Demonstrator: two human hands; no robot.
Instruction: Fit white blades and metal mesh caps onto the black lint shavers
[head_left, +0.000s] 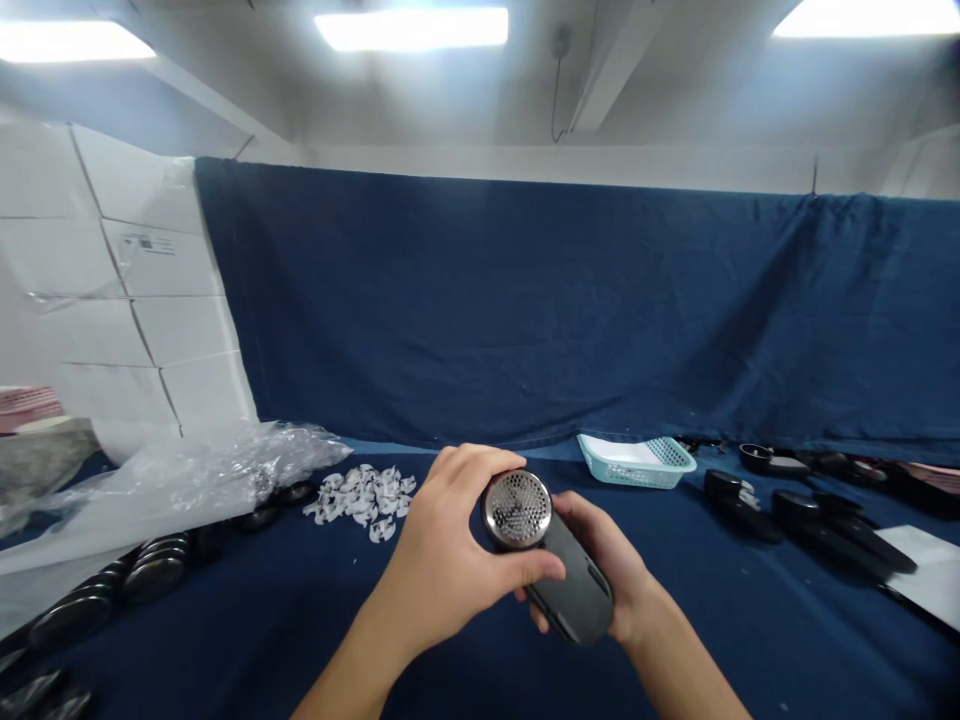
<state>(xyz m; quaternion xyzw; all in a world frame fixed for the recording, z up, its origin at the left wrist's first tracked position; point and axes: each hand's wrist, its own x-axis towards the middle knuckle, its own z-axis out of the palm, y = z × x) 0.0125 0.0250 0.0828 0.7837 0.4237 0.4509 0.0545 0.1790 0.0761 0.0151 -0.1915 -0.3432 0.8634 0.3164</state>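
Observation:
A black fabric shaver (574, 590) with a round, perforated metal head (517, 508) is held in front of me, tilted with its head up and to the left. My right hand (611, 560) wraps round the body from the right side and beneath. On the left, my left hand (461, 550) curls about the metal head, fingers over its top edge and thumb lying across the body just below it. The fingertips behind the shaver are partly hidden.
Small white plastic pieces (367, 495) lie heaped left of my hands. Clear plastic wrap (247, 465) and rows of round black parts (154, 570) stand further left. A light-blue basket (637, 470) sits behind on the right, near several black shaver bodies (814, 525) and a white sheet (930, 565).

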